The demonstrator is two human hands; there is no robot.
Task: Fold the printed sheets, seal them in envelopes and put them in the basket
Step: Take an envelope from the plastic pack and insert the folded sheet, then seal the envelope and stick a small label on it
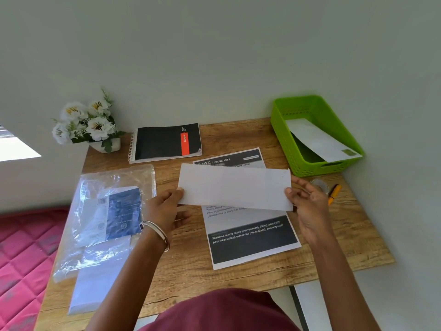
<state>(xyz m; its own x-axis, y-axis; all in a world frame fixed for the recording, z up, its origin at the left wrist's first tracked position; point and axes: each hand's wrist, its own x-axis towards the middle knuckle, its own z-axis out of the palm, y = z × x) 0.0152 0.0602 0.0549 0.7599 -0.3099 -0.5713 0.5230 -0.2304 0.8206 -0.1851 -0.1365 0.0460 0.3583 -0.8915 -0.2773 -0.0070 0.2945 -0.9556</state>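
Note:
Both hands hold a folded white sheet [235,186] level above the wooden desk [186,259]. My left hand [164,209] pinches its left end; my right hand [307,201] grips its right end. Under it lies a flat printed sheet [250,237] with dark bands and white text. The green basket [300,161] stands at the back right with one white envelope [317,139] leaning inside. A clear plastic pack of envelopes [105,206] lies at the left, with loose white envelopes [95,280] below it.
A black spiral notebook [164,142] and a pot of white flowers [88,125] sit at the back by the wall. An orange pen [334,193] and a tape roll [319,185] lie right of my right hand. A pink quilted bed [21,259] borders the desk's left.

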